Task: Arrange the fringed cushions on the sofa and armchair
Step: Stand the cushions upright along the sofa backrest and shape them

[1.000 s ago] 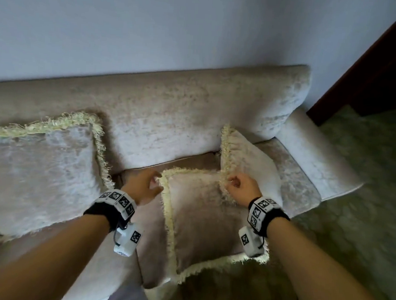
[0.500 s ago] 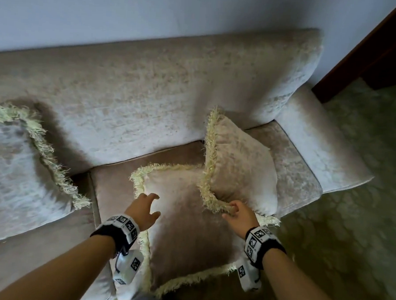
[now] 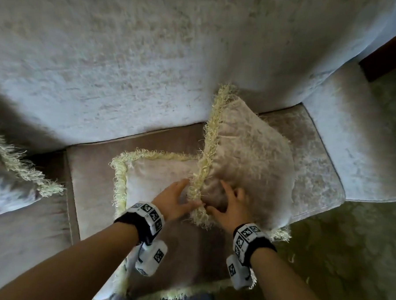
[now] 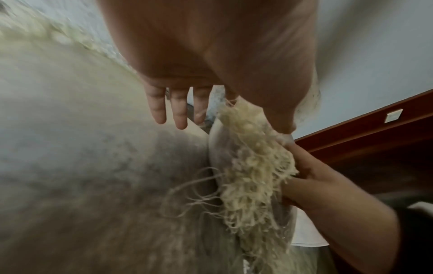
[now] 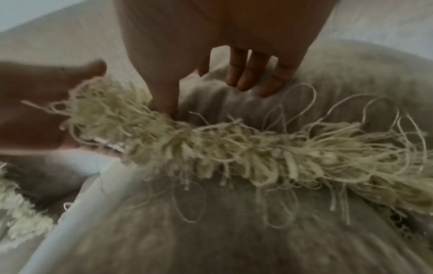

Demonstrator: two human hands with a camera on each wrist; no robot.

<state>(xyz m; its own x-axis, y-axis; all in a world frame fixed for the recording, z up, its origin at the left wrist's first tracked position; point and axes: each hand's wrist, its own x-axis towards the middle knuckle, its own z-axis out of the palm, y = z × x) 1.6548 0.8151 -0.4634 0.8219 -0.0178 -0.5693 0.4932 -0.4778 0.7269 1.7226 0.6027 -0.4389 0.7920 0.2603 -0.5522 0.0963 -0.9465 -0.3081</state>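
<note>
Two beige fringed cushions sit on the right seat of the sofa [image 3: 127, 77]. One flat cushion [image 3: 149, 179] lies on the seat. A second, tilted cushion [image 3: 252, 152] leans across its right side. My right hand [image 3: 232, 204] grips the tilted cushion's near corner, its thumb at the fringe [image 5: 211, 144] and its fingers [image 5: 248, 74] dug into the fabric. My left hand [image 3: 173, 201] reaches to the same fringed edge with straight fingers [image 4: 173, 109], the thumb lying along the fringe [image 4: 253, 166].
A third fringed cushion [image 3: 10, 174] leans at the far left of the sofa. The sofa's right armrest [image 3: 358, 140] stands beside the cushions. Green patterned carpet [image 3: 347, 261] lies to the right, with a dark wooden door frame [image 3: 390, 49] behind.
My left hand has moved right, from the flat cushion's left edge to the tilted cushion's fringe. The right hand has stayed at that cushion's corner. The view has come closer and lower.
</note>
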